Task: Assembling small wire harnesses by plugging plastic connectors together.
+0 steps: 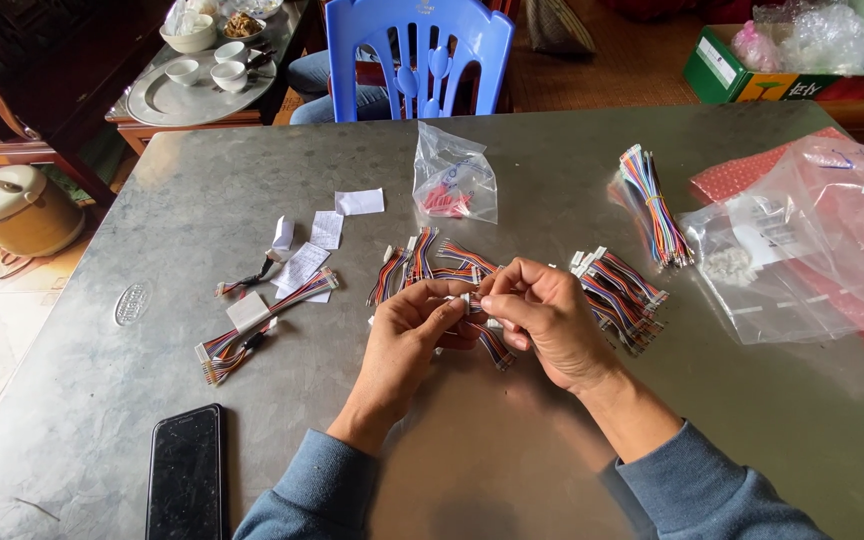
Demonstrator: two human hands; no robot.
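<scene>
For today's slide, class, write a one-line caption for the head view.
Two hands, left and right, pinch a multicoloured wire harness over a grey metal table.

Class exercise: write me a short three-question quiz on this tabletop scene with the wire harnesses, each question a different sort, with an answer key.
1. True or false: both hands hold the same small wire harness.
2. Which lies nearest the left forearm: A) phone, B) plastic bag, C) blue chair?
3. Fill in: the paper slips lie on the person's ____ side of the table.

Key:
1. True: left hand and right hand pinch one wire harness.
2. A: the phone; plastic bag and blue chair are farther.
3. Left: paper slips, table.
</scene>
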